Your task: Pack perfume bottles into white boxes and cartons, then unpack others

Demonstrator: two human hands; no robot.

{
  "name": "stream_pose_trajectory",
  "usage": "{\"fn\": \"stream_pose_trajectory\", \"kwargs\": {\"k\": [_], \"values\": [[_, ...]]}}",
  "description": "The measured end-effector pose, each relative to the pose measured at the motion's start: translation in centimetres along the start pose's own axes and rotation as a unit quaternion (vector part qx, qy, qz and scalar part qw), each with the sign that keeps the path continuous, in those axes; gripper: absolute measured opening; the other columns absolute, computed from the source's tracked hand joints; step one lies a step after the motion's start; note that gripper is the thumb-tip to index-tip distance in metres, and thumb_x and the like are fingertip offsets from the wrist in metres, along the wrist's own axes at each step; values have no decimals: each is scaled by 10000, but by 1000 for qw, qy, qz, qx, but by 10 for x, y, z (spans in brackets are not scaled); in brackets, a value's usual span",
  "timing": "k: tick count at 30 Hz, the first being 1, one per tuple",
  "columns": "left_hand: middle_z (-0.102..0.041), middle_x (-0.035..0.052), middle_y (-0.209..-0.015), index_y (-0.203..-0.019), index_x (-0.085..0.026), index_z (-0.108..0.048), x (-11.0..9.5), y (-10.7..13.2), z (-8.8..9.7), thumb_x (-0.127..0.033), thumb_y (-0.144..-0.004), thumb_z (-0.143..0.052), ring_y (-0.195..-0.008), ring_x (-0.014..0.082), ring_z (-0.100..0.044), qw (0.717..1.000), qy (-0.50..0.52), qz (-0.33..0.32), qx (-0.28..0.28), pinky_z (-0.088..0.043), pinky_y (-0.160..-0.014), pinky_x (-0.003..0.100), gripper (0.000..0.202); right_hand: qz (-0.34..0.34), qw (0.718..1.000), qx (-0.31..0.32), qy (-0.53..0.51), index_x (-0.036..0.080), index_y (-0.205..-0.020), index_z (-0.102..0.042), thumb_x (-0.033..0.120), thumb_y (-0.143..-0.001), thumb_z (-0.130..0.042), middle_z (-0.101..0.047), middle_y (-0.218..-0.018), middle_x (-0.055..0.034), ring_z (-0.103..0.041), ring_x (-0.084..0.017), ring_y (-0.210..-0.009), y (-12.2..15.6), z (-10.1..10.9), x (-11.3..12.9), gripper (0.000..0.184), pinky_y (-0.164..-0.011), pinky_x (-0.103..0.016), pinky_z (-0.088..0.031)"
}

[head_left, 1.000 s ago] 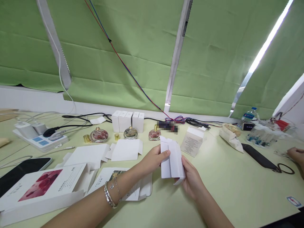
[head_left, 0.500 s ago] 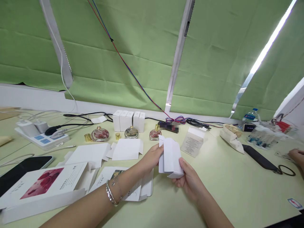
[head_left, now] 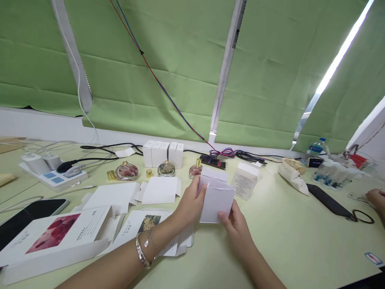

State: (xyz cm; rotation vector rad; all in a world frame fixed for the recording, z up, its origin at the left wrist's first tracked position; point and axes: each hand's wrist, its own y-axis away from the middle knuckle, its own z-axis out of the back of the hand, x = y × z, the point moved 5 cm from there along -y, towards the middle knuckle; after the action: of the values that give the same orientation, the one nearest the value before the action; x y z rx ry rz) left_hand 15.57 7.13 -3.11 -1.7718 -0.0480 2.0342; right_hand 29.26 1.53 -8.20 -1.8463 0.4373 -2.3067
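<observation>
I hold a small white cardboard box above the pale green table, its broad face towards me and its top flaps up. My left hand grips its left edge, thumb on the front. My right hand holds it from below, thumb pressed on the lower front. Just behind the box stand a pink perfume bottle, a printed white box and flat white box blanks.
Two more perfume bottles and a row of small white boxes stand at the back. Printed cartons lie at the left, with a power strip and cables. Another person's hand shows at the right edge.
The box has been turned from its narrow, half-folded side to its broad face and squared up. My left hand shifted onto its left edge; my right hand slid under its bottom.
</observation>
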Motion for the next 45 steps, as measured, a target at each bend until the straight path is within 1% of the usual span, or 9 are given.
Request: {"fn": "stream_pose_trajectory", "kwargs": {"k": [7,16,22,26,31,36,38,41,45], "values": [[-560,25,-809,-1121,-196,-467,-16,10,-2,-364,-920,-351,-833,187,-537,989,-84,-123,19,-412,-746,280,286,64,993,-50,86,206,-1023,-527,450,-860,-449,-606,-989,-74,-575,-211,-883,4,6,2,303,-742,-310,-465],[-591,54,-898,-1067,-198,-484,-15,13,-2,-348,-917,-346,-809,188,-543,985,-99,-141,11,-425,-746,299,253,102,986,-61,114,224,-1072,-522,398,-871,-459,-627,-968,-74,-599,-220,-860,5,8,6,273,-745,-345,-481],[-599,50,-917,-1029,-192,-486,-15,13,-3,-344,-922,-345,-798,176,-551,983,-107,-148,18,-415,-719,270,233,81,991,-59,88,221,-1078,-509,422,-862,-462,-612,-989,-77,-587,-226,-898,5,8,4,299,-778,-345,-467],[-612,49,-918,-1105,-193,-492,-18,14,-7,-368,-926,-333,-777,177,-554,984,-111,-131,49,-409,-686,258,297,41,997,-56,31,222,-1071,-471,456,-862,-451,-601,-980,-67,-578,-201,-858,3,7,3,314,-729,-306,-473],[-617,50,-903,-1034,-181,-535,-23,17,-12,-394,-931,-297,-754,175,-553,984,-86,-117,106,-414,-667,257,335,-21,999,-29,-14,223,-1045,-449,482,-863,-439,-555,-775,-3,-488,-125,-570,-1,4,-3,317,-513,-240,-434],[-626,47,-1000,-1100,-184,-510,-15,16,-16,-386,-856,-486,-859,199,-573,988,-34,-58,142,-438,-711,271,318,-52,997,-30,-49,225,-1072,-454,487,-830,-500,-562,-777,-1,-457,-109,-521,-1,5,-5,360,-426,-214,-397],[-628,57,-1002,-1082,-171,-516,-9,14,-16,-363,-841,-508,-889,213,-577,991,-10,-22,129,-447,-736,291,308,-58,996,-29,-62,231,-1097,-457,486,-820,-518,-590,-855,-19,-500,-116,-558,-1,5,-4,381,-453,-220,-428],[-630,83,-999,-1033,-145,-532,-2,11,-17,-349,-828,-523,-923,235,-580,992,32,10,121,-455,-768,321,289,-62,994,-24,-91,235,-1098,-477,483,-798,-553,-617,-1008,-54,-602,-170,-750,-1,4,-1,397,-618,-266,-504],[-626,92,-1038,-1048,-147,-529,1,9,-16,-322,-811,-553,-959,243,-578,990,71,19,119,-455,-800,337,296,-67,992,-10,-105,230,-1090,-487,493,-786,-564,-613,-1110,-82,-609,-234,-944,-3,4,0,409,-721,-308,-513]]}}
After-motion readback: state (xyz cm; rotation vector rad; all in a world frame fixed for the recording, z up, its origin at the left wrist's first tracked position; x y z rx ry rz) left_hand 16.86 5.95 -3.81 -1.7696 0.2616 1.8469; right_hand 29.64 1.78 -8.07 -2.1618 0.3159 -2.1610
